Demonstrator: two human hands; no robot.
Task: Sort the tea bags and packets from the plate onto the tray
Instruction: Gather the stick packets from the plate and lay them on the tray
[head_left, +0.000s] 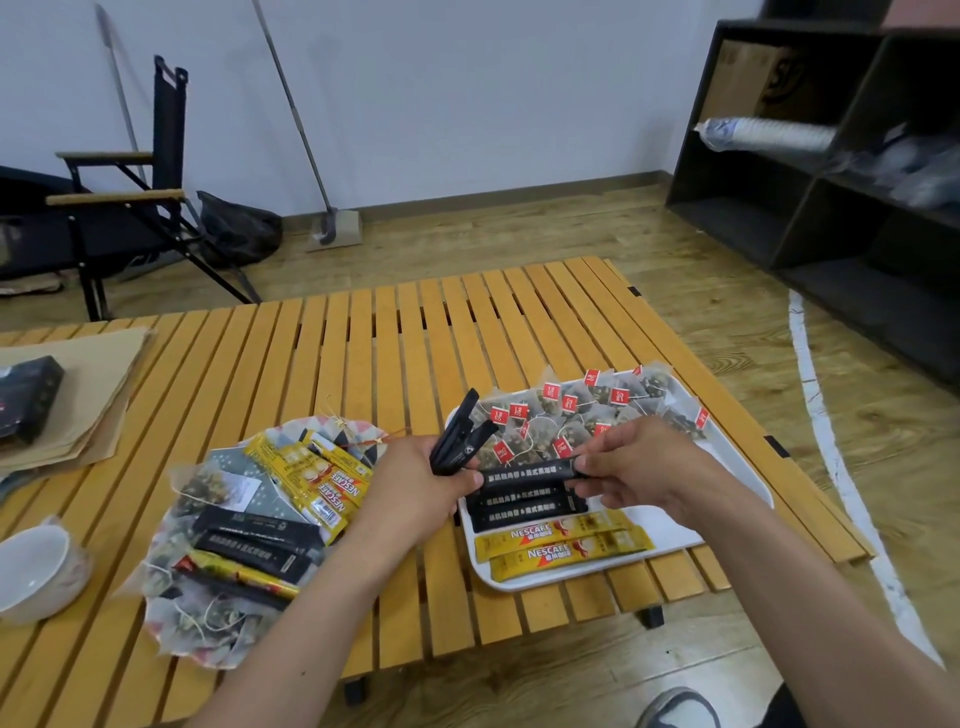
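A patterned plate (156, 618) on the slatted table holds mesh tea bags (208, 613), yellow Nescafe packets (317, 478) and black stick packets (254, 540). To its right a white tray (748, 478) carries rows of red-tagged tea bags (587, 410), black sticks (519, 506) and two yellow packets (561, 548). My left hand (415, 478) grips a bunch of black sticks (460, 431) that point upward over the tray's left edge. My right hand (639, 462) pinches one black stick (530, 472) held level just above the tray's black row; my left thumb touches its other end.
A white bowl (31, 566) stands at the table's left edge. Brown paper sheets (83, 395) with a dark box (26, 400) lie at the far left. A folding chair (130, 197), a mop (322, 218) and black shelving (831, 171) stand on the floor beyond the table.
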